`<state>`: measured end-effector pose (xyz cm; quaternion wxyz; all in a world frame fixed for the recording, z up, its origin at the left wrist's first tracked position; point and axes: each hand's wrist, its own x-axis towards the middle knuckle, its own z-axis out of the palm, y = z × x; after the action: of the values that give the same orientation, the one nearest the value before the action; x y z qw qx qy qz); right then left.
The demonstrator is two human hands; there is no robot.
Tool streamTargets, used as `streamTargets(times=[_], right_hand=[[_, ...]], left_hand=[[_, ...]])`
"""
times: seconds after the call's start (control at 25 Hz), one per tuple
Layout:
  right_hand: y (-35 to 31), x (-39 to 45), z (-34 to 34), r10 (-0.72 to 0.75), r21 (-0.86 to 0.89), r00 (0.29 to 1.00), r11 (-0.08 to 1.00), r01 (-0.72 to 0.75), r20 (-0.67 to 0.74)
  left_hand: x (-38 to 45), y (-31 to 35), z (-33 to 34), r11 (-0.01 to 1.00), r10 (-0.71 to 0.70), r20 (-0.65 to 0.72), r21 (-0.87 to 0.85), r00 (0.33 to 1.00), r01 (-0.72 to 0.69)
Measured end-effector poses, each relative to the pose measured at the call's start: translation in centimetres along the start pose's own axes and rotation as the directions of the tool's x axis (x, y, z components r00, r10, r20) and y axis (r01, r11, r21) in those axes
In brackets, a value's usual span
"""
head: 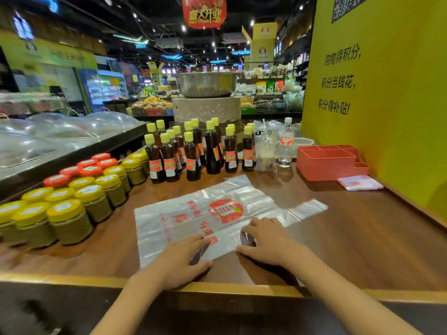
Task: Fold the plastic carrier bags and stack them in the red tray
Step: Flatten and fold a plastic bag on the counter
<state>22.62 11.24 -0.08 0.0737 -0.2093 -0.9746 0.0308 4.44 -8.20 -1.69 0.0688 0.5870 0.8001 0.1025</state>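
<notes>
On the brown wooden counter [350, 238], near its front edge, a clear plastic carrier bag [193, 213] with red printing is lying flat and spread out, with its handles [304, 210] pointing to the right. Both hands are resting on the near part of this bag. The left hand [181, 259] is pressing on the near edge with the fingers stretched forward and the thumb spread to the side, so it is not gripping anything. The right hand [268, 243] is lying just beside it, to the right, palm down, and its fingers are slightly bent over the plastic; I cannot tell whether they are pinching the bag or only pressing it.

At the far right of the counter, against the yellow wall [387, 105], the red tray [329, 160] with several compartments is standing, well apart from the spread bag. Just beside the tray, on its right near side, a small folded bag [360, 183] is lying on the wood, not inside the tray.

Behind the spread bag, dark sauce bottles [191, 151] with yellow caps are standing in a group. To the left, jars [70, 221] with yellow and red lids are standing in rows. Between the bottles and the tray, a clear water bottle [286, 146] and a plastic cup [265, 155] are standing.
</notes>
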Motion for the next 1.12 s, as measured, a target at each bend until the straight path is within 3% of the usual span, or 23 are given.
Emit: streamTargets(times=[0.16,0.36,0.56,0.92,1.12], right_hand=[[2.8,-2.9,-1.4,-0.017,0.231,0.996,0.973,-0.004,0.091],[7.5,-5.3,0.1,0.126,0.419,0.992,0.9,-0.123,0.022],[7.9,-4.3,0.9,0.145,0.363,0.983,0.927,-0.093,-0.117],[7.7,-4.6,0.2,0.188,0.195,0.962,0.969,-0.149,-0.199],[7.5,-5.3,-0.3,0.23,0.163,0.954,0.966,-0.2,-0.194]], left_hand=[[-0.1,-1.3,-0.5,0.988,0.004,-0.015,-0.152,1.0,-0.006],[0.3,-2.1,-0.6,0.97,-0.006,-0.019,-0.243,1.0,0.001],[0.1,-2.2,-0.1,0.973,-0.036,-0.071,-0.229,0.997,0.019],[-1.0,-1.8,-0.6,0.972,-0.045,-0.126,-0.234,0.991,0.014],[-0.9,-2.3,-0.4,0.991,-0.06,-0.296,-0.134,0.953,0.02]])
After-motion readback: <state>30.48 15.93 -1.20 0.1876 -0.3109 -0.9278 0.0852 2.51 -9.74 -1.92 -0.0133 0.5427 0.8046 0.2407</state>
